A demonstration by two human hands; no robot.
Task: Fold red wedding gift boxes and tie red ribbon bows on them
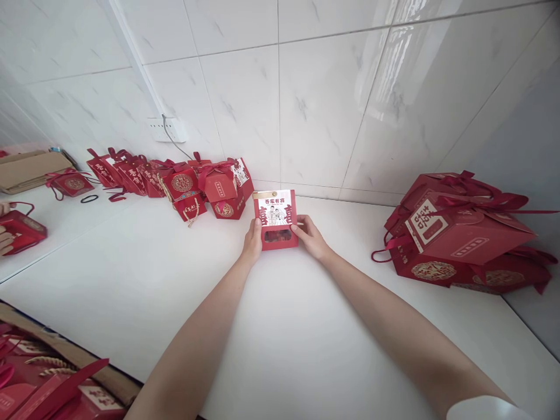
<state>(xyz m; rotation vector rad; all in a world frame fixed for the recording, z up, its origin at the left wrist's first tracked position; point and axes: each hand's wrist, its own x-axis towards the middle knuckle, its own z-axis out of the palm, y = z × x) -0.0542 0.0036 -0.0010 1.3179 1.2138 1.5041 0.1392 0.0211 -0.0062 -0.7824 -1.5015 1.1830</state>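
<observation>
A small red box (280, 239) with a white illustrated upper panel and a dark window low on its front stands upright on the white table (175, 303), near the wall. My left hand (252, 242) grips its left edge, and my right hand (310, 236) grips its right edge. Left of it sits a red box with a ribbon bow (222, 192), one of several red gift boxes lined along the wall. Fingers behind the held box are hidden.
Large red boxes (464, 227) are stacked at the right. An open carton (65, 350) of red boxes is at the lower left. At the far left another person's hand (5, 233) holds a red box (26, 230). A socket (167, 129) with a cable is on the wall.
</observation>
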